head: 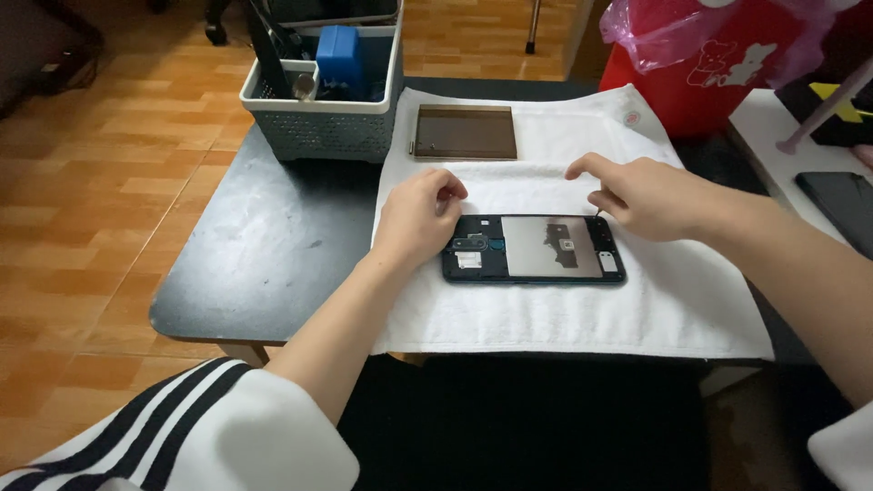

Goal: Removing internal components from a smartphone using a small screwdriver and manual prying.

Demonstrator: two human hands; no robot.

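- here, an opened phone [534, 248] lies flat on a white towel [564, 309], its back cover off, showing a silvery battery panel and dark circuit parts.
- the left hand [420, 216] rests on the phone's left end, by the camera module; its fingers are curled loosely and press down on the frame, steadying it without wrapping around it.
- the right hand [641, 195] sits at the phone's upper right corner, fingers pinched around a thin tool whose tip shows just below the fingers, touching the phone's edge; the index finger points out to the left.
- the tool is too small to name.
- the towel covers the right part of a dark table [264, 264], worn pale in patches.
- a brown rectangular panel [465, 133] lies on the towel beyond the phone, well apart from it.
- a grey perforated basket [327, 127] stands at the table's far edge, just left of the panel, holding a blue box [338, 56] and dark tools.
- a red bin with a pink plastic bag [718, 55] stands at the far right.
- another dark phone [841, 205] lies on a white surface at the right edge.
- striped black and white sleeves show at the bottom.
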